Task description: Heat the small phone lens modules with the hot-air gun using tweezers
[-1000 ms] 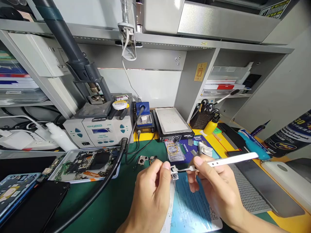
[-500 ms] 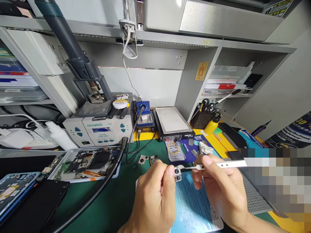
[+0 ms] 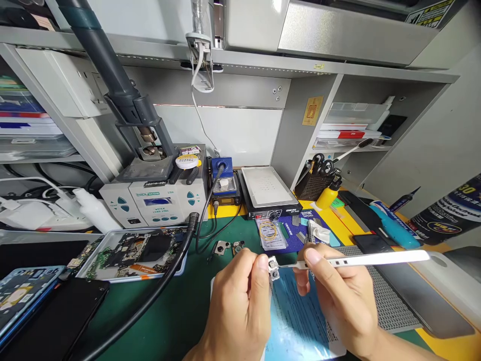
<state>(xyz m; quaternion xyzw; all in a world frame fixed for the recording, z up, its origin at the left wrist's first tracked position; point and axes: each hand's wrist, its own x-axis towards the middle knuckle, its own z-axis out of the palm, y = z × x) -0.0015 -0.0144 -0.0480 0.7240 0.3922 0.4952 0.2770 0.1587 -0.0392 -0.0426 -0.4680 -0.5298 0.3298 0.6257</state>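
Pinched between the thumb and fingers of my left hand (image 3: 238, 301) is a small dual-lens phone camera module (image 3: 274, 269) with a silvery frame. My right hand (image 3: 338, 291) grips a slim metal knife-like tool (image 3: 376, 258), its long pale handle pointing right. The tool's thin tip reaches the module's right side; whether it touches cannot be made out. Beneath both hands lies a light blue pad (image 3: 296, 316). Two more camera modules, a silvery one (image 3: 222, 247) and a darker one (image 3: 238, 247), rest on the green mat behind my left hand.
A black hose (image 3: 158, 291) crosses the mat on the left. Past it sit a tray of circuit boards (image 3: 101, 273) and phone parts. A soldering station (image 3: 165, 203) and a flat heating plate (image 3: 268, 185) stand at the back. A phone (image 3: 432, 301) lies at the right.
The tool has shifted, its handle now angled slightly upward to the right and its tip lower against the module's side. The module has tilted slightly in my left hand.
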